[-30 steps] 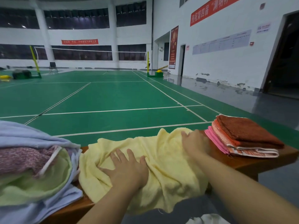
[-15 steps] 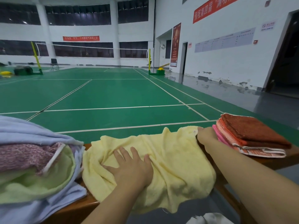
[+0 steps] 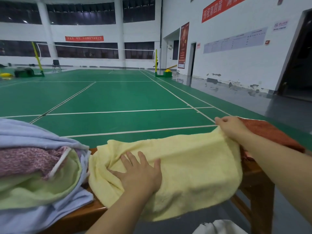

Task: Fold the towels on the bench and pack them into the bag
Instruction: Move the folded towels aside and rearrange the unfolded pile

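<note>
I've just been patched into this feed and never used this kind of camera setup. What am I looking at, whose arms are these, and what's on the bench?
There is no robot. One wide camera on a person's head looks down at their own arms in a sports hall. The left hand presses flat on a yellow towel spread across the wooden bench. The right hand pinches the towel's far corner. At left lies a pile of unfolded towels; at right, partly hidden, a rust-coloured towel.
</note>
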Tool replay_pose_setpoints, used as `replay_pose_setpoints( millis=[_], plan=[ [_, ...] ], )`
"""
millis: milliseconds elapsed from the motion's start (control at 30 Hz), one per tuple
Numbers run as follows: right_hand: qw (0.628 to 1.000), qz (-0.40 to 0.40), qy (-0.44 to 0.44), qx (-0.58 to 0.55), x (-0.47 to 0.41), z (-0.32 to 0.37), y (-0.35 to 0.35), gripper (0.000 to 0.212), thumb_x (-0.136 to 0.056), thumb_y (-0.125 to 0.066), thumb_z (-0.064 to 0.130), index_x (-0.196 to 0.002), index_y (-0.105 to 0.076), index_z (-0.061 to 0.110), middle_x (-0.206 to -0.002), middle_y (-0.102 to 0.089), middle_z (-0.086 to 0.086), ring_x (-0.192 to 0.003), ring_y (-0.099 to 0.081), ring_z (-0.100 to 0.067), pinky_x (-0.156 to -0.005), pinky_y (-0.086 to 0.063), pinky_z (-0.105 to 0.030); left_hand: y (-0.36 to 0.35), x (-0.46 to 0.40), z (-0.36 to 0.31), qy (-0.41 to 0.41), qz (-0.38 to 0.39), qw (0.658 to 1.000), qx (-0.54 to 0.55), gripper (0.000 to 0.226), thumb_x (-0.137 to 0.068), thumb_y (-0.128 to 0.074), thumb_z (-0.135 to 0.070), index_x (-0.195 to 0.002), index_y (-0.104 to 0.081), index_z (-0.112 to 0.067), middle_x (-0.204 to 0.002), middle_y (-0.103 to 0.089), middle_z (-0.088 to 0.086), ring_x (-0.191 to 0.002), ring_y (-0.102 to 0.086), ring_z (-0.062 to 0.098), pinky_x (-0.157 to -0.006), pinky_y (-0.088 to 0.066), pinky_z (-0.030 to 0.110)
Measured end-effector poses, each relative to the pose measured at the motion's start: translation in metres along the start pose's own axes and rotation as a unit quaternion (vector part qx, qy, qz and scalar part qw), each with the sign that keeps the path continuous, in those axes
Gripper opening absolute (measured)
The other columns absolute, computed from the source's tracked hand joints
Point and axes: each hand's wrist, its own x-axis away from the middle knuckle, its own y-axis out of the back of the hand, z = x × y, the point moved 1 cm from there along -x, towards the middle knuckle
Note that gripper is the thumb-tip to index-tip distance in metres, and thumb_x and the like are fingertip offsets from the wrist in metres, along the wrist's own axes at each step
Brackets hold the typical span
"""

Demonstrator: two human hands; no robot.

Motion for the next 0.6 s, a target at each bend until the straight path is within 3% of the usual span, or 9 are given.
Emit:
replay_pose_setpoints(
  millis=[33,100,200,267,333,400,467,533,600],
  plan=[
    [0.993,-0.039,0.006,0.111,-0.003,0.000,0.012,0.046,-0.104,-0.043,0.049,-0.096,-0.070,0.013,-0.091,-0.068,-0.009,-0.083,-0.063,-0.031,-0.072,-0.048,-0.034,0.000,0.000,0.000,-0.001,0.000,1.000,0.000,0.082,-0.094,-0.002,-0.072,-0.161,0.004,-0.025,-0.167,0.018,0.012,-0.152,0.018,0.036,-0.103,0.016,0.079],
    [0.961,-0.130,0.010,0.242,-0.009,-0.001,0.030,0.054,-0.106,-0.035,0.049,-0.097,-0.069,0.009,-0.092,-0.064,-0.011,-0.086,-0.060,-0.031,-0.077,-0.049,-0.037,0.000,0.000,-0.001,-0.001,-0.001,1.000,-0.001,0.082,-0.095,-0.003,-0.071,-0.161,0.003,-0.024,-0.167,0.017,0.012,-0.153,0.018,0.036,-0.103,0.016,0.079],
    [0.927,-0.179,0.029,0.328,-0.007,0.003,0.033,0.053,-0.105,-0.033,0.049,-0.114,-0.066,0.008,-0.126,-0.053,-0.020,-0.114,-0.049,-0.037,-0.097,-0.040,-0.045,0.001,0.001,-0.001,-0.002,0.001,1.000,0.001,0.081,-0.095,-0.004,-0.070,-0.161,0.003,-0.023,-0.167,0.017,0.013,-0.153,0.018,0.036,-0.103,0.015,0.079],
    [0.929,-0.179,0.069,0.317,0.003,0.009,0.019,0.048,-0.105,-0.033,0.047,-0.117,-0.065,0.012,-0.131,-0.050,-0.018,-0.118,-0.046,-0.035,-0.102,-0.038,-0.045,0.001,0.001,-0.001,-0.001,-0.001,1.000,0.002,0.081,-0.095,-0.004,-0.070,-0.161,0.003,-0.023,-0.167,0.017,0.013,-0.153,0.018,0.036,-0.103,0.016,0.079],
    [0.950,-0.134,0.115,0.258,0.016,0.015,-0.006,0.043,-0.105,-0.035,0.043,-0.111,-0.065,0.013,-0.124,-0.058,-0.013,-0.111,-0.053,-0.029,-0.100,-0.044,-0.043,0.002,0.002,0.000,-0.001,0.000,1.000,0.003,0.081,-0.095,-0.004,-0.070,-0.161,0.003,-0.023,-0.167,0.017,0.013,-0.153,0.018,0.036,-0.103,0.016,0.078],
    [0.978,-0.016,0.132,0.160,0.032,0.019,-0.036,0.038,-0.103,-0.039,0.043,-0.105,-0.066,0.016,-0.116,-0.065,-0.006,-0.102,-0.061,-0.025,-0.095,-0.050,-0.043,0.002,0.004,0.000,-0.001,0.002,1.000,0.002,0.080,-0.096,-0.004,-0.069,-0.161,0.003,-0.023,-0.167,0.017,0.013,-0.153,0.018,0.036,-0.104,0.016,0.078],
    [0.980,0.118,0.127,0.100,0.054,0.023,-0.068,0.036,-0.102,-0.043,0.048,-0.117,-0.065,0.024,-0.123,-0.063,0.004,-0.111,-0.062,-0.025,-0.100,-0.049,-0.044,0.003,0.007,-0.001,-0.004,0.005,1.000,0.001,0.080,-0.096,-0.004,-0.069,-0.161,0.003,-0.023,-0.167,0.016,0.013,-0.152,0.018,0.036,-0.104,0.016,0.077],
    [0.958,0.193,0.149,0.151,0.073,0.024,-0.097,0.048,-0.102,-0.035,0.057,-0.141,-0.050,0.034,-0.152,-0.047,0.003,-0.139,-0.043,-0.028,-0.118,-0.030,-0.049,0.002,0.012,-0.003,-0.013,0.008,1.000,0.003,0.079,-0.097,-0.005,-0.068,-0.161,0.003,-0.022,-0.167,0.016,0.014,-0.152,0.018,0.036,-0.106,0.017,0.076],
    [0.945,0.193,0.159,0.210,0.083,0.024,-0.110,0.059,-0.101,-0.022,0.065,-0.155,-0.027,0.042,-0.168,-0.016,0.005,-0.155,-0.011,-0.027,-0.122,-0.005,-0.056,0.000,0.020,-0.011,-0.032,0.013,0.999,0.000,0.079,-0.098,-0.006,-0.066,-0.161,0.004,-0.020,-0.166,0.016,0.016,-0.152,0.018,0.036,-0.109,0.018,0.073]
  ],
)
